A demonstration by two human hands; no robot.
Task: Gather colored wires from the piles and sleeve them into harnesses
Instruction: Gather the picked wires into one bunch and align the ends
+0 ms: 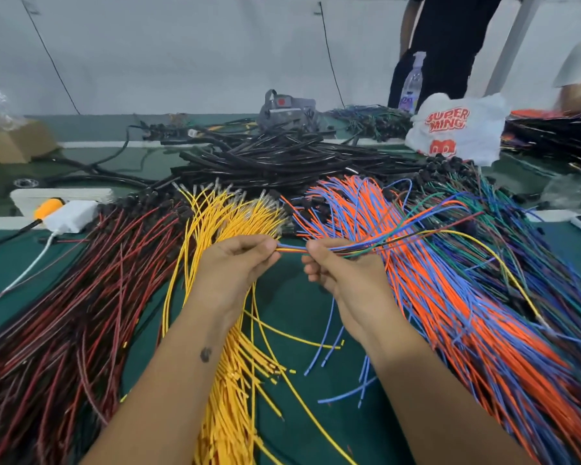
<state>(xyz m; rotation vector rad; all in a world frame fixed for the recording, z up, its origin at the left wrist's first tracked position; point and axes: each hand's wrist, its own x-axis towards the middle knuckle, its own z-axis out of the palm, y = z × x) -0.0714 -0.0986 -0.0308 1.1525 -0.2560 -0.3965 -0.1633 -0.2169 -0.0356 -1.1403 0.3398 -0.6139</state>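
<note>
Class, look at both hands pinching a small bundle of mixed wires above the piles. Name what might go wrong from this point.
1. The left hand and right hand hold the small bundle only near its ends, so a wire could slip out.
2. The bundle's long tails trail over the orange and blue pile and may snag or drag extra wires along.
3. The yellow pile lies under the left forearm, which could scatter it.

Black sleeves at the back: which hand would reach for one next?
Probably the left hand: it only pinches the bundle's tips, while the right hand holds the gathered wires. The black sleeves lie ahead of both.
</note>
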